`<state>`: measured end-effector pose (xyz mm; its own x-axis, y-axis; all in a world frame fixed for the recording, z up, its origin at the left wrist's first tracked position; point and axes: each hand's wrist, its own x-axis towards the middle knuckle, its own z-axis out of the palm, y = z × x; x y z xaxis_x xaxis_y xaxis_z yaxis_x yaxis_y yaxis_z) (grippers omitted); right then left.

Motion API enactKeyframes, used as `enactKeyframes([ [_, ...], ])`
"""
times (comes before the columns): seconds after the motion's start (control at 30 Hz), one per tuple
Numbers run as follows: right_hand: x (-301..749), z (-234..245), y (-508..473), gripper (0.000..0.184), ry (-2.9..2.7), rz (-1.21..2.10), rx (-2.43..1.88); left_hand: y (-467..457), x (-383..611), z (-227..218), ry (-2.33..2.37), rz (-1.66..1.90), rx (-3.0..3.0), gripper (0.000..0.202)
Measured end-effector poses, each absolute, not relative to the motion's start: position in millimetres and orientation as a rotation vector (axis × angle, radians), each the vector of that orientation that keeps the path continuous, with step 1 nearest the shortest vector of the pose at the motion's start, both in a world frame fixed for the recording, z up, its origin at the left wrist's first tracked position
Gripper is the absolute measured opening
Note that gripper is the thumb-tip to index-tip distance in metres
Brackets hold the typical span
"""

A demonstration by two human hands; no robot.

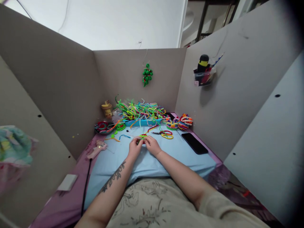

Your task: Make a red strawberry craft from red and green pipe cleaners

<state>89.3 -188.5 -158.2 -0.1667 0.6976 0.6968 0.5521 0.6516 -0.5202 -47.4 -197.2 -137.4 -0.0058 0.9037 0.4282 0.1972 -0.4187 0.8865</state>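
Observation:
A small green and red piece (143,136), which looks like bent pipe cleaner, is pinched between my two hands over the blue cloth (171,161). My left hand (135,147) has its fingers closed at the piece's left side. On its right side my right hand (152,145) grips it with bent fingers. Fingertips cover part of the piece, so its full shape is hidden. Just beyond my right hand lie scissors (167,135) with yellow and red handles. A dark red pipe cleaner (152,128) lies ahead of my hands, near the scissors.
Behind stands a blue tray (152,122) heaped with colourful pipe cleaners (140,110). At right are a black phone (194,143) and striped fuzzy ornaments (185,122). A pink glue gun (98,149) with a black cord lies left. Grey panels (140,91) enclose three sides.

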Motion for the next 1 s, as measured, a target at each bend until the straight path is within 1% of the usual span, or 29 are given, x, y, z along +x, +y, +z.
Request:
enactKeyframes([
  [0.37, 92.6, -161.6, -183.3, 0.014, -1.671, 0.041, -1.102, -193.4, -47.0, -143.9, 1.143, 1.462, 1.604, 0.017],
  [0.47, 92.5, -161.6, -184.0, 0.012, -1.686, 0.030, -1.116, -194.9, -46.8, -141.7, 1.133, 1.438, 1.598, 0.019],
  [0.63, 92.9, -160.4, -186.4, 0.012, -1.729, -0.008, -1.135, -194.5, -47.4, -141.1, 1.171, 1.409, 1.591, 0.016],
  [1.0, 92.6, -159.7, -185.5, 0.011, -1.727, 0.039, -1.110, -192.2, -48.0, -142.9, 1.186, 1.390, 1.621, 0.015],
])
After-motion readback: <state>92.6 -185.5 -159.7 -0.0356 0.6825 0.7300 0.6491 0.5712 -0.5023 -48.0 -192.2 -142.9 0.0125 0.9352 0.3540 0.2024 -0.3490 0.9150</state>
